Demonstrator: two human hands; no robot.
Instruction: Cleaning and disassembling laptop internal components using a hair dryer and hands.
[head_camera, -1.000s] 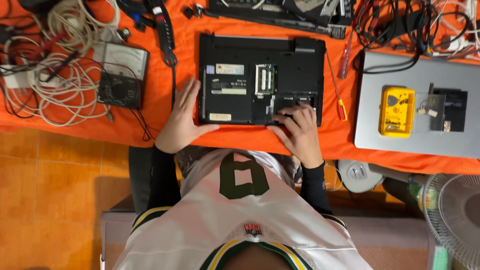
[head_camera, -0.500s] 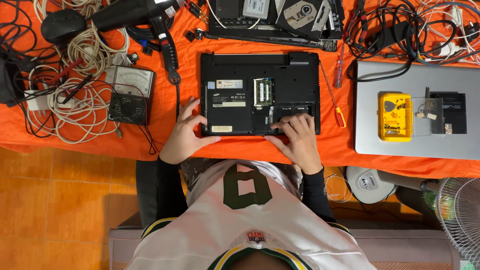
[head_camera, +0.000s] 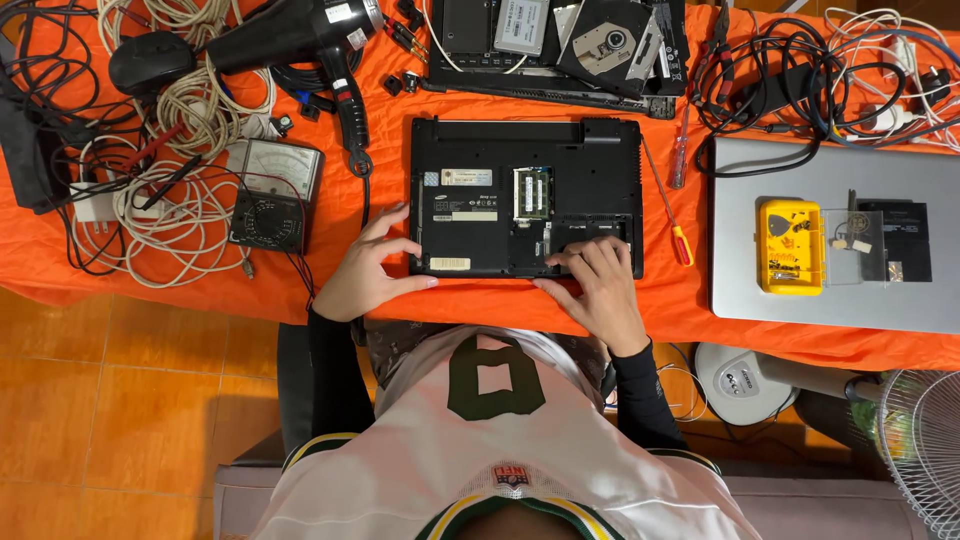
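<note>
A black laptop (head_camera: 470, 185) lies upside down on the orange tablecloth (head_camera: 370, 160), its bottom panel open over the memory slots. My left hand (head_camera: 368, 268) rests at the laptop's near left corner, fingers spread along its edge. My right hand (head_camera: 596, 286) presses its fingertips on the near right part of the base, over an open bay. Neither hand holds a tool.
A red-and-yellow screwdriver (head_camera: 668, 205) lies right of the laptop. A silver laptop (head_camera: 740, 280) carries a yellow case (head_camera: 790, 247). An analog multimeter (head_camera: 272, 192), white cables (head_camera: 190, 215), a black hair dryer (head_camera: 300, 40), a taken-apart laptop (head_camera: 560, 45) and a fan (head_camera: 925, 440) surround it.
The view has shifted, so more of the table's far side shows. My left hand has stayed at the near left corner and my right hand stays on the near right part.
</note>
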